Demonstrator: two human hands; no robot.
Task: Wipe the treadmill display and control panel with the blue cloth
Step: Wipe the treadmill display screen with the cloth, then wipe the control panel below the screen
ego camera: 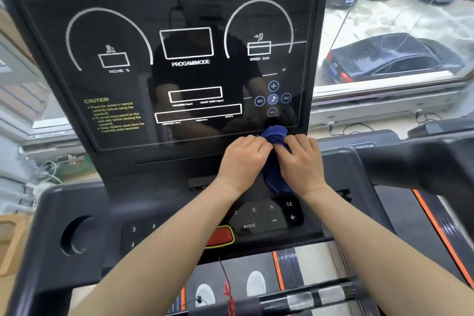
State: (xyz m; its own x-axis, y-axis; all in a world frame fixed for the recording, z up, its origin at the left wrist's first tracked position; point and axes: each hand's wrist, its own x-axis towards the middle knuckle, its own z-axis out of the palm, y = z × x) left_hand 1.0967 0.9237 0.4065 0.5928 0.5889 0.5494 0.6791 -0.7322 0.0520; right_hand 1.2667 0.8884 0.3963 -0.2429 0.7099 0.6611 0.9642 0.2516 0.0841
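At the lower right edge of the treadmill display (164,64), the blue cloth (275,136) is bunched between the left hand (242,159) and the right hand (302,161). Each grip is closed, fingers pinching the cloth. Below the wrists, the control panel (261,218) is seen, its MODE key visible.
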